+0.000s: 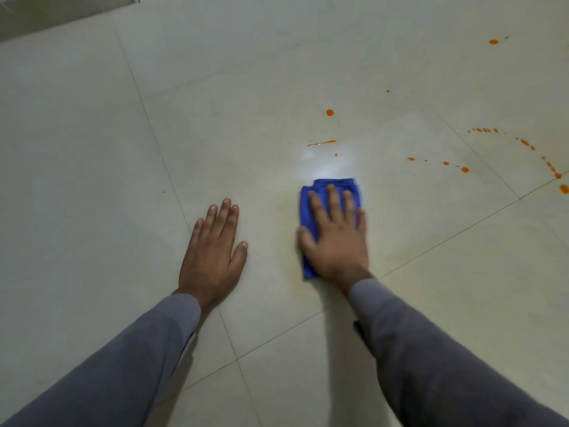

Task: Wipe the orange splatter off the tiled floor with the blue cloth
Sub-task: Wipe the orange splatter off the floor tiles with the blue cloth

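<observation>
- Grey sleeves [431, 349] reached in from the bottom edge, nearest the lens, one on each forearm.
- Right hand [334, 238] lay flat on the blue cloth [331, 184], fingers straight and slightly spread, pressing it to the floor [92, 149] rather than clutching it.
- Folded cloth showed beyond the fingertips and beside the thumb, down to the wrist.
- Left hand [214, 254] rested palm down on bare tile well apart from the cloth, fingers extended, holding nothing.
- Faint yellowish smear [286, 241] ringed the cloth on the pale tile.
- Orange splatter [329, 112] remained beyond the cloth: a round drop, a thin streak [321, 143] near a bright glare patch, and dotted trails [523, 142] curving toward the right edge.
</observation>
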